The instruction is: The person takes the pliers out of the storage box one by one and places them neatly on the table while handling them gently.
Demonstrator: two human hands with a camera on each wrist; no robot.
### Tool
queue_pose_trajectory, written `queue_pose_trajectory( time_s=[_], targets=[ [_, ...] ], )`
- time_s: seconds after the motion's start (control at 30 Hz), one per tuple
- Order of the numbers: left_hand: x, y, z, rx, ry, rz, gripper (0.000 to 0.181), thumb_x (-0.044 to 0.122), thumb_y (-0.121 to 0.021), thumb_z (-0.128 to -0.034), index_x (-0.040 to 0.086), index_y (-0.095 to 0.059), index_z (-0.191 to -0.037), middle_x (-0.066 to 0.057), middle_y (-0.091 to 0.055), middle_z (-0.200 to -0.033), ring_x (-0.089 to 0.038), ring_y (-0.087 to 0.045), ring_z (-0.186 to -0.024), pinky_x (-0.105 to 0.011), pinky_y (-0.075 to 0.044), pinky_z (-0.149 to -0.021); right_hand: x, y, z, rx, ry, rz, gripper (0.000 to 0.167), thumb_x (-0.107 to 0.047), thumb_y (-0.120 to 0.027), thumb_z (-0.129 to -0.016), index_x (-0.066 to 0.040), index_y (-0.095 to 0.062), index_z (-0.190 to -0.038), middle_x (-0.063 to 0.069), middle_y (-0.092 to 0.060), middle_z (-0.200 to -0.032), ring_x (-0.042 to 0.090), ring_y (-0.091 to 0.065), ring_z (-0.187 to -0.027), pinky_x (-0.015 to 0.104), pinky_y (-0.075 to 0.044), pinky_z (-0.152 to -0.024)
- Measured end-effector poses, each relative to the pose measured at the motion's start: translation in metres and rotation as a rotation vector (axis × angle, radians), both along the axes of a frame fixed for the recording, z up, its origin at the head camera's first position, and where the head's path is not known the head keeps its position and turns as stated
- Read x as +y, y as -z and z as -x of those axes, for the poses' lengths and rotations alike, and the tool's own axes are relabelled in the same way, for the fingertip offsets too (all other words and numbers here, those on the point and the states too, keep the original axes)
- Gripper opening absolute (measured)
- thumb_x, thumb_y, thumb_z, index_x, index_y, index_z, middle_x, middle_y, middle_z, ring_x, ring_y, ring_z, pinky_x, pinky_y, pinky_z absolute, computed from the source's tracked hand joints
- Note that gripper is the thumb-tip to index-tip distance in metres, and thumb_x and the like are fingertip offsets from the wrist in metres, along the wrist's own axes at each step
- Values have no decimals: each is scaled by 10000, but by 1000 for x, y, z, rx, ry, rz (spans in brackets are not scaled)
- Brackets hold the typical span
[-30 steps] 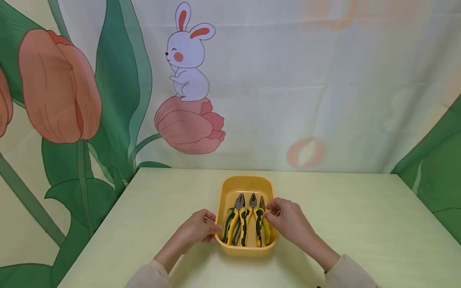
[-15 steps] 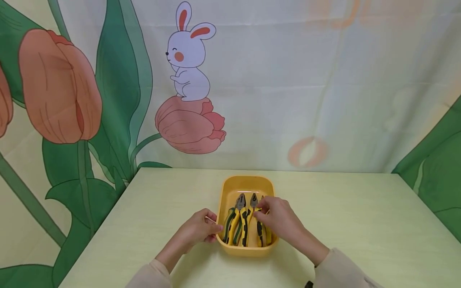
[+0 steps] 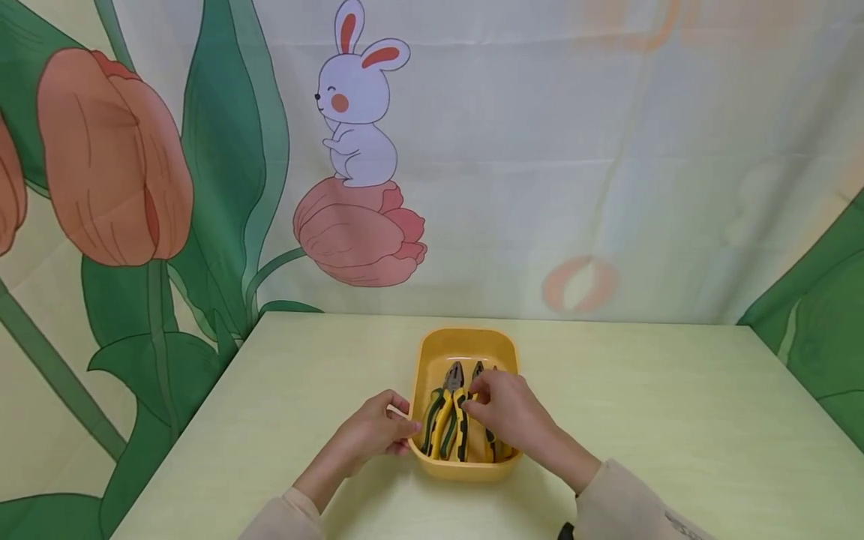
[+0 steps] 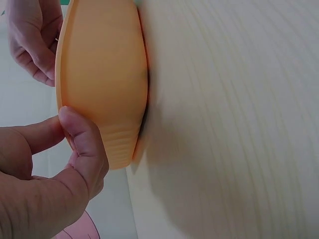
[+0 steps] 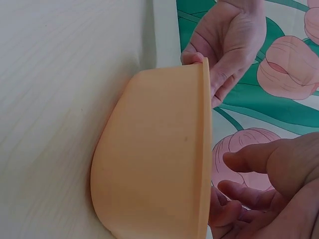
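Observation:
A yellow plastic tray (image 3: 466, 471) stands on the table, holding 3 pairs of pliers side by side. My left hand (image 3: 378, 427) pinches the tray's left rim between thumb and fingers, also plain in the left wrist view. Leftmost lie combination pliers (image 3: 454, 376) with green, yellow and black handles. Over the tray's right half hovers my right hand (image 3: 509, 409), thumb and forefinger apart, above the middle pliers (image 3: 478, 368). It covers much of those and of the rightmost pliers. Whether its fingers touch a handle is hidden behind the tray wall in the right wrist view.
The pale wood-grain table (image 3: 641, 397) extends on both sides of the tray. Behind it hangs a cloth backdrop (image 3: 486, 187) printed with tulips and a white rabbit. A small dark object (image 3: 565, 532) shows at the right sleeve (image 3: 621, 502).
My right hand has moved left over the tray, from the rightmost pliers to above the middle ones. The left hand keeps its grip on the rim, and the pliers lie as before.

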State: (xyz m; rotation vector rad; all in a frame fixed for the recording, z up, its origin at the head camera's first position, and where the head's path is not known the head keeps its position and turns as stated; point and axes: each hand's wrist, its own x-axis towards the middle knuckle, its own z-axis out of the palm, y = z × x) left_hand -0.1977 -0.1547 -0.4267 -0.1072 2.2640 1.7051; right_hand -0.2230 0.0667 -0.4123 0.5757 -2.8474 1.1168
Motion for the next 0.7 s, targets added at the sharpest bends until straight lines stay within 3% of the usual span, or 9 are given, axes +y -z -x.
queue_pose_trajectory(
  time_s=[0.27,0.47,0.7],
  targets=[
    [0,0,0,-4,-4,23,276,28,-712,-966,-27,-509,-1145,-141,-611,-875,-173,-591,-633,-259,-576,-599,-15,1,-1,-90,3,-86,226,-120,-775,-931,33,-685,-1071,32,-636,-792,125,-558,-592,244,-492,-495],
    [0,0,0,-10,-6,19,272,28,-705,-971,-27,-509,-1151,-161,-626,-890,-175,-588,-640,-258,-572,-601,-24,1,-3,-89,-2,-176,282,-142,-775,-935,70,-675,-1092,49,-614,-765,120,-521,-522,230,-442,-454],
    [0,-1,-1,-12,-3,22,278,40,-706,-974,-24,-508,-1159,-160,-628,-891,-174,-590,-636,-264,-577,-608,-31,8,-1,-93,-1,-231,187,-146,-758,-948,-14,-644,-877,45,-543,-637,128,-509,-464,214,-409,-411]
  ],
)
